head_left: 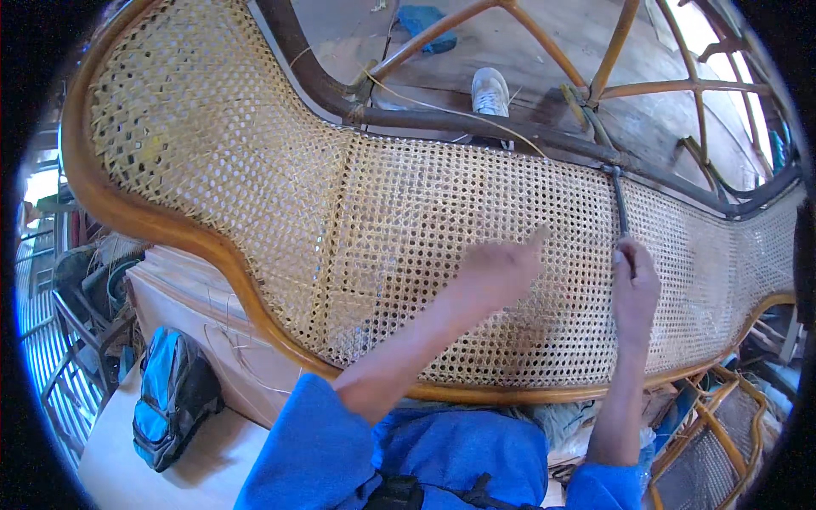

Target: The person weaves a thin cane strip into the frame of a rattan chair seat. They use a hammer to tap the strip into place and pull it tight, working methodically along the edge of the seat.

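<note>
A long woven cane panel in a curved bamboo-coloured rattan frame lies across in front of me. My right hand is wrapped round the handle of a slim dark hammer. The hammer's head rests close to the dark far rail, at the panel's far edge. Over the middle of the weave is my left hand, smeared by motion, its fingers curled together. Whatever it may hold is too blurred to name. A loose cane strand arcs over the far rail to the weave.
Curved rattan bars rise beyond the far rail. A white shoe shows on the floor there, near a blue cloth. At the left, a blue and black backpack stands beside a stack of boards. More rattan furniture lies at the lower right.
</note>
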A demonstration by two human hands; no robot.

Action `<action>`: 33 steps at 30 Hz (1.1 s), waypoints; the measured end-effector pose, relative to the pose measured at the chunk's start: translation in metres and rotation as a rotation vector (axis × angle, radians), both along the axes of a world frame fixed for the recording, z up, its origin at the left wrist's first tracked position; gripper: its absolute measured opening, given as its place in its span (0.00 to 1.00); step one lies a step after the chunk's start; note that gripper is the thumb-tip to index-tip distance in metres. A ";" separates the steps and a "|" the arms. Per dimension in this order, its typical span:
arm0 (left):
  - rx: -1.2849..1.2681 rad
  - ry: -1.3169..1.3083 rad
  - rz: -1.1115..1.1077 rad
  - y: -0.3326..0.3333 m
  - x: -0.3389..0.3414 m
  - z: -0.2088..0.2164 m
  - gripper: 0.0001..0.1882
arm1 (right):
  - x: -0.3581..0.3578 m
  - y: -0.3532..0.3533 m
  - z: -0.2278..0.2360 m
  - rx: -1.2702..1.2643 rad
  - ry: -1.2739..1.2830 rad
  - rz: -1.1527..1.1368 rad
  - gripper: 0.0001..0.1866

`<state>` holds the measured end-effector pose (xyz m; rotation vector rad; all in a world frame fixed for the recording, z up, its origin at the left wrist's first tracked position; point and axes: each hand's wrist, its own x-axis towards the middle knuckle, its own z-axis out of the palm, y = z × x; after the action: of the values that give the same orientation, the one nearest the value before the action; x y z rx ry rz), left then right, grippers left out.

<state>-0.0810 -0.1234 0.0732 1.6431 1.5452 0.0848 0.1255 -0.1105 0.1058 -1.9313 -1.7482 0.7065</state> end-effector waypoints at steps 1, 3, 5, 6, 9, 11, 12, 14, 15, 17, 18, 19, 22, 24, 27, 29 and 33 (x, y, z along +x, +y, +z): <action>0.103 -0.109 -0.176 -0.007 0.011 0.004 0.26 | -0.005 -0.006 0.003 -0.008 0.046 -0.037 0.08; 0.211 -0.276 0.062 -0.016 0.016 0.009 0.22 | -0.010 -0.017 0.006 -0.025 0.143 -0.110 0.07; 0.006 -0.656 0.400 -0.017 0.013 0.006 0.20 | -0.005 -0.028 -0.010 -0.024 0.207 -0.124 0.05; -0.277 -0.942 0.616 -0.018 0.001 -0.002 0.19 | -0.009 -0.035 -0.013 -0.035 0.228 -0.123 0.05; -0.792 -2.103 0.719 -0.035 -0.031 -0.061 0.27 | -0.040 -0.048 -0.009 -0.026 0.312 -0.026 0.05; -0.766 -1.958 0.972 -0.036 -0.024 -0.035 0.32 | -0.054 -0.053 -0.002 -0.011 0.363 -0.005 0.06; -0.810 -2.055 0.951 -0.038 -0.023 -0.035 0.38 | -0.057 -0.056 -0.005 -0.025 0.357 -0.008 0.08; -0.807 -2.083 0.951 -0.043 -0.019 -0.029 0.40 | -0.064 -0.061 -0.001 -0.028 0.371 0.008 0.09; -0.804 -2.098 0.955 -0.045 -0.018 -0.025 0.41 | -0.068 -0.062 0.001 -0.032 0.379 0.018 0.09; -0.796 -2.175 0.921 -0.048 -0.017 -0.024 0.43 | -0.078 -0.064 0.011 -0.006 0.404 0.083 0.10; -0.789 -2.213 0.906 -0.049 -0.016 -0.022 0.44 | -0.081 -0.066 0.014 -0.010 0.423 0.097 0.11; -0.778 -2.250 0.899 -0.050 -0.016 -0.021 0.44 | -0.083 -0.068 0.016 -0.015 0.442 0.112 0.12; -0.744 -2.387 0.801 -0.052 -0.018 -0.017 0.46 | -0.089 -0.076 0.013 0.047 0.363 0.160 0.12; -0.731 -2.271 0.905 -0.052 -0.016 -0.010 0.47 | -0.091 -0.079 0.011 0.080 0.261 0.173 0.12; -0.711 -2.211 0.913 -0.051 -0.009 -0.011 0.46 | -0.096 -0.078 0.008 0.213 0.067 0.253 0.14; -0.704 -2.191 0.901 -0.052 -0.008 -0.010 0.46 | -0.100 -0.075 0.008 0.170 0.001 0.256 0.15; -0.712 -2.110 0.942 -0.050 -0.004 -0.008 0.41 | -0.095 -0.068 -0.002 0.138 0.075 0.246 0.12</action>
<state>-0.0854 -0.1738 0.0653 -0.2934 0.2521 1.1361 0.0300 -0.1785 0.1040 -1.5963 -1.9532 0.7112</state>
